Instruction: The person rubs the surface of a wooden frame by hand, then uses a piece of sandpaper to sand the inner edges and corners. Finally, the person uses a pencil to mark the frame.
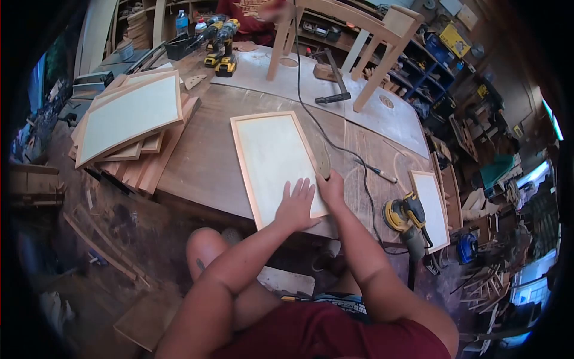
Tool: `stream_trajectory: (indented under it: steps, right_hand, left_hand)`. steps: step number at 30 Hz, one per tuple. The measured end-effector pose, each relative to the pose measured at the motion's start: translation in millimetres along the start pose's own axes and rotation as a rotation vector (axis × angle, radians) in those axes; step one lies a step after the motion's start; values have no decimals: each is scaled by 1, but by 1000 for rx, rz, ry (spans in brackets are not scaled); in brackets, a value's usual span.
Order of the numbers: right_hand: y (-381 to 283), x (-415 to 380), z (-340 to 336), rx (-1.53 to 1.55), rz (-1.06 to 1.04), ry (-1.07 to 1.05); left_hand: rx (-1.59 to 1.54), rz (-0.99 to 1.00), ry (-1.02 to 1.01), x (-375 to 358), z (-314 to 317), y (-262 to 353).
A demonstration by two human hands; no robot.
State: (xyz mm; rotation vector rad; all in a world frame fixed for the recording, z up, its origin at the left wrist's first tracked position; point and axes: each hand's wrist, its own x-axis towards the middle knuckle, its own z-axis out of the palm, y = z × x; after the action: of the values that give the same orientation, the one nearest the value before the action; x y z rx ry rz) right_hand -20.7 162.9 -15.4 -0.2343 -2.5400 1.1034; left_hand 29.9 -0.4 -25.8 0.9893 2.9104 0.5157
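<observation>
A framed panel (272, 149) with a white face and a pale wooden rim lies on the workbench in front of me. My left hand (296, 206) rests on the near part of its white face, fingers stretched out and slightly spread. At the panel's right edge, my right hand (332, 190) is closed around a sanding disc (323, 160), a brownish bent piece with small holes that stands up beside the rim. The fingertips of this hand are partly hidden.
Similar panels (133, 116) are stacked at left. An orbital sander (403, 213), a chisel-like tool (384, 175) and another panel (431, 209) lie at right. A black cord (326, 139) crosses the bench (197, 155). Cordless drills (225, 48), a clamp (335, 78) and a wooden frame (353, 21) stand behind, near another person (248, 21).
</observation>
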Motion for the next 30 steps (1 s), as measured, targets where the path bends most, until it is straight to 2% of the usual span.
stream_trajectory:
  steps: [3,6,8,10,16,18,22,27,29,30]
  right_hand:
    - [12,1,4,-96,-43,31]
    - [7,15,12,-129,37,16]
    - [3,37,26,-127,51,7]
    - [-3,64,42,-76,-62,60]
    - [-19,153,98,-135,-46,43]
    - [-23,181,116,-220,28,32]
    - [-28,222,143,-189,-2,68]
    - [-17,231,144,-212,-23,21]
    - [-17,223,135,-234,-78,-8]
    - [-20,213,129,-241,-75,-18]
  left_hand:
    - [3,3,-30,9,-7,-3]
    - [-10,10,-40,4,-15,-1]
    - [18,31,-42,5,-14,-3]
    - [10,27,-46,4,-17,-2]
    - [-17,10,-33,7,-18,-2]
    - [-5,8,-34,7,-15,-4]
    - [-1,34,8,9,-9,-7]
    - [-103,23,-34,9,-15,-5]
    - [-93,17,13,9,-13,-6]
    - [23,34,-26,9,-13,-7]
